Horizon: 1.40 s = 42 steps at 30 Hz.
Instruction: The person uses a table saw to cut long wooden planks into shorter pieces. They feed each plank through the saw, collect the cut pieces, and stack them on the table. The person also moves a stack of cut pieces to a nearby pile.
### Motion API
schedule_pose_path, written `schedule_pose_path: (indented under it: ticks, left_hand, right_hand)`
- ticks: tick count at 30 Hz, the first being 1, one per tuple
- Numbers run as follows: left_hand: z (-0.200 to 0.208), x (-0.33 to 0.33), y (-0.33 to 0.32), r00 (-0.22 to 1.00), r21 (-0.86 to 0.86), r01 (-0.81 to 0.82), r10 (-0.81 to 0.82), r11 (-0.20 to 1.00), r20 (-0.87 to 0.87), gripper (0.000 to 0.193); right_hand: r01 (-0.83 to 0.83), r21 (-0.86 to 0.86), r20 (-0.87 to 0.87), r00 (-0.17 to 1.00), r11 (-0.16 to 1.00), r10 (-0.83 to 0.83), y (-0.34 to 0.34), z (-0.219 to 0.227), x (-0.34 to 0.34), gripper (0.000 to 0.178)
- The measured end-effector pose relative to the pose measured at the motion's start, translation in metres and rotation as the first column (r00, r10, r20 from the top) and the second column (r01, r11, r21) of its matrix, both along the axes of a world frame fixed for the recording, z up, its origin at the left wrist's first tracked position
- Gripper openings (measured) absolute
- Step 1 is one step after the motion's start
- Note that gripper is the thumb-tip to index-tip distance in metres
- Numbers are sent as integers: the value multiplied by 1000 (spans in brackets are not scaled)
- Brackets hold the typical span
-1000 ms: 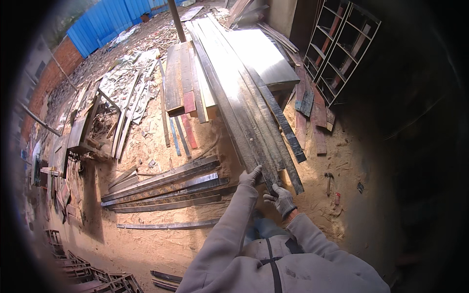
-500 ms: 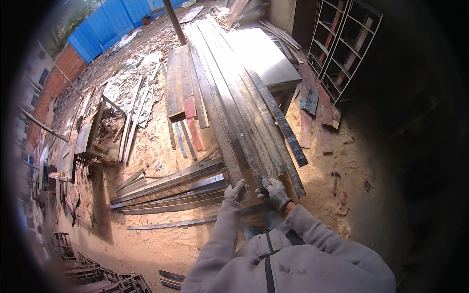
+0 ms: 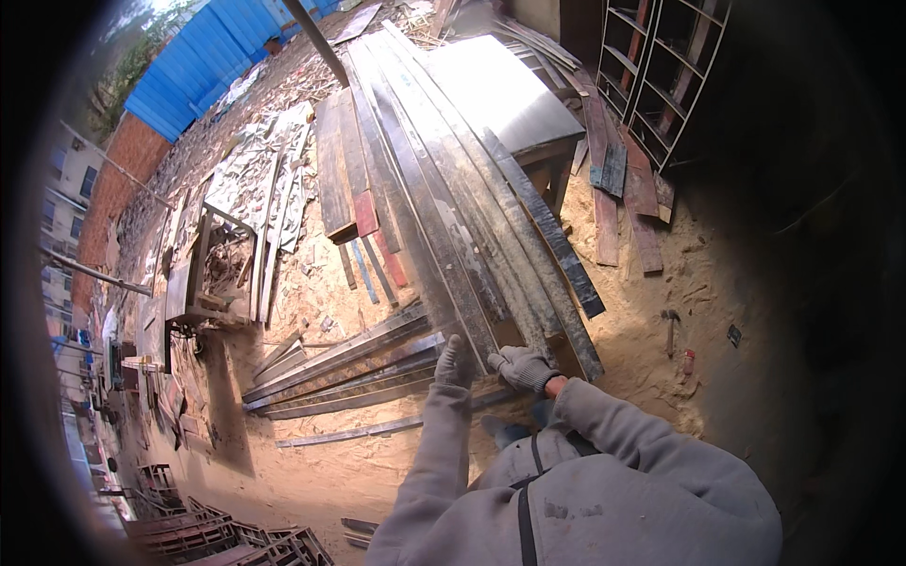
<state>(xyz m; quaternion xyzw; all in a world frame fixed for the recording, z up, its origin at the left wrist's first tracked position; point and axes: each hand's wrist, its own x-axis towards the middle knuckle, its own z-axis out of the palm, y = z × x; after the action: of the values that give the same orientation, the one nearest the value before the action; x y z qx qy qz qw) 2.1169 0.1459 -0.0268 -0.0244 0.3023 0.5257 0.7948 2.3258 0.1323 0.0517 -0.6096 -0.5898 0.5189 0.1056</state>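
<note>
Several long, worn wooden planks [image 3: 453, 217] run away from me side by side, their near ends at my hands. My right hand [image 3: 525, 369], in a grey knit glove, is closed round the near end of a narrow dark plank [image 3: 461, 302]. To its left, my left hand [image 3: 455, 364], gloved alike, stands upright at the edge of the planks. Its fingers point up and look stretched out; whether they touch the wood I cannot tell. The strip of wood just beyond that hand is smeared by motion.
More boards [image 3: 340, 349] lie fanned on the sawdust ground at left. A bright-topped table [image 3: 510, 90] stands behind the planks. A hammer [image 3: 671, 332] lies at right, near loose reddish boards [image 3: 606, 222]. A metal rack [image 3: 661, 80] and a slanting pole [image 3: 318, 42] stand farther off.
My left hand has come off the plank end and straightened its fingers. My right hand stays at its plank end, a little lower. The view has shifted slightly.
</note>
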Motion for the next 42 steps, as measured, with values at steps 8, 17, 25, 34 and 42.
schedule_pose_path:
  ticks: [8,17,25,34,42]
  left_hand:
    - [11,-21,0,740,22,228,-159,973,-653,56]
    - [43,-53,3,777,-41,224,-204,974,-596,43]
    - [84,-54,-6,805,-20,241,-212,970,-554,40]
    - [92,-39,-7,840,1,222,-190,975,-507,47]
    - [48,-46,8,812,-87,141,-166,986,-559,58]
  right_hand:
    - [-268,193,224,949,944,223,6,41,-24,50]
    - [-187,-417,-580,808,890,-102,22,-42,-23,60]
    - [393,-796,-409,214,461,-887,40,-91,-54,91]
    - [454,-550,-536,451,701,-714,41,-86,-68,33]
    - [623,-242,-579,523,744,-626,44,-90,-92,28]
